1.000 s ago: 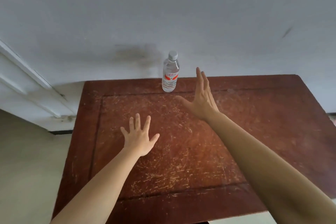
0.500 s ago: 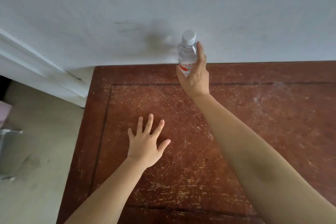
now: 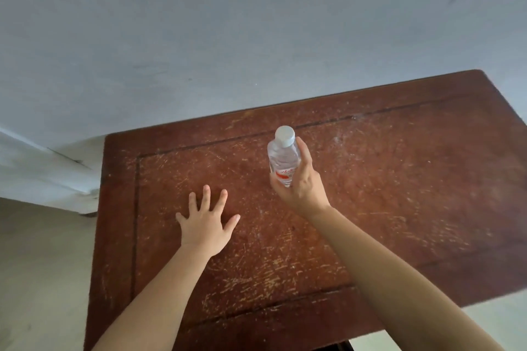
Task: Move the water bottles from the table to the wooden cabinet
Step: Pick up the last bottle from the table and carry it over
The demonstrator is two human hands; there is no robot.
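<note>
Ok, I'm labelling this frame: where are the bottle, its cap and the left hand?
bottle point(image 3: 282, 159), head view, clear upper body.
cap point(image 3: 285, 135), head view, white top.
left hand point(image 3: 204, 226), head view, back of hand.

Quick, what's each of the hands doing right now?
Left hand: open, fingers spread over the wooden surface, holding nothing.
Right hand: closed around the water bottle.

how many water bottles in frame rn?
1. The water bottle is gripped by the right hand over the middle of the table. No others on the visible top; the arms hide parts of the near side.
</note>
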